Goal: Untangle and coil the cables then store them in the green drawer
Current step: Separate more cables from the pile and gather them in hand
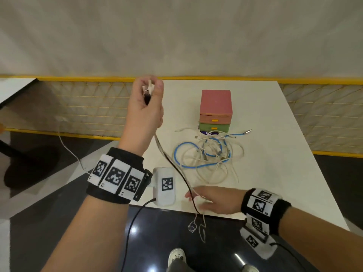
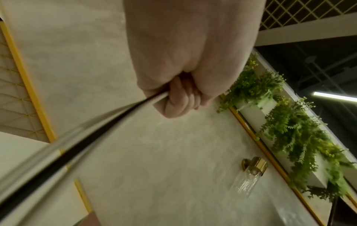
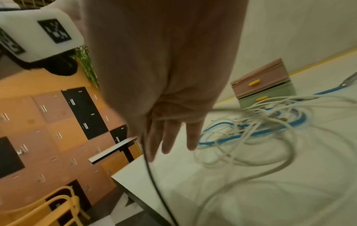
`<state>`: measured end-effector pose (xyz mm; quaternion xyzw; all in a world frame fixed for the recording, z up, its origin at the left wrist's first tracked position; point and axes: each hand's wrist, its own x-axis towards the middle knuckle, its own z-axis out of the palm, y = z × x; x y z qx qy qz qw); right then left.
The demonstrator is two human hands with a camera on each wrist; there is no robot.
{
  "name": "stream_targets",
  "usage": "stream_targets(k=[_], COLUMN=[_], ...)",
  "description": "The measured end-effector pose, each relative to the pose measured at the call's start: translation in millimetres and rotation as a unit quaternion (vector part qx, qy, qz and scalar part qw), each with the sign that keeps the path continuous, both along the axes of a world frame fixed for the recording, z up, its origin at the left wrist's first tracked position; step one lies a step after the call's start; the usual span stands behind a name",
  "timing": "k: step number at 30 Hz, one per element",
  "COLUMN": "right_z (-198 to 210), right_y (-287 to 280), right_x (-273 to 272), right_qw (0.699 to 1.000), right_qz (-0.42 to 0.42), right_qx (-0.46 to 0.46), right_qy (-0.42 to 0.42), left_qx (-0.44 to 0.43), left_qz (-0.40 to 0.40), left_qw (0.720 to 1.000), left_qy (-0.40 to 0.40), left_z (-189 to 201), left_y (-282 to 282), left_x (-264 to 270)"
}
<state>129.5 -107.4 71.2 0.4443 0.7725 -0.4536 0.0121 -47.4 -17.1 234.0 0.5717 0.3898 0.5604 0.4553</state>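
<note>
My left hand (image 1: 148, 99) is raised over the table's far left corner, its fingers (image 2: 181, 94) curled round the plug ends of a black cable (image 1: 176, 169) and white cables. These run taut down past my right hand (image 1: 206, 199), which lies open with straight fingers (image 3: 170, 137) near the table's front edge, touching the strands; their ends hang over the edge. A tangle of white and blue cables (image 1: 208, 156) lies in the middle of the table. Behind it stands a stack of small drawers, pink on top, the green drawer (image 1: 214, 127) below, closed.
The white table (image 1: 275, 163) has its front edge by my right hand and dark glossy floor below. A yellow-framed mesh fence (image 1: 88, 107) runs behind. My shoes (image 1: 176, 258) show at the bottom. A yellow chair (image 3: 48, 211) and wooden lockers (image 3: 48, 122) are to the left.
</note>
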Motion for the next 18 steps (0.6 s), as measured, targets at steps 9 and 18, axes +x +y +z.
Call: stream_targets(k=[9, 18], right_z=[-7, -27], right_y=[25, 30], right_x=[36, 52], right_qw=[0.980, 0.945], right_qz=[0.040, -0.169], right_qx=[-0.093, 0.057], right_qy=[-0.173, -0.273], left_qx=[-0.052, -0.042], left_qz=[-0.023, -0.006], left_qw=[0.998, 0.998], left_qy=[0.041, 0.043], left_z=[-17, -16], left_y=[-7, 1], left_x=[-21, -31])
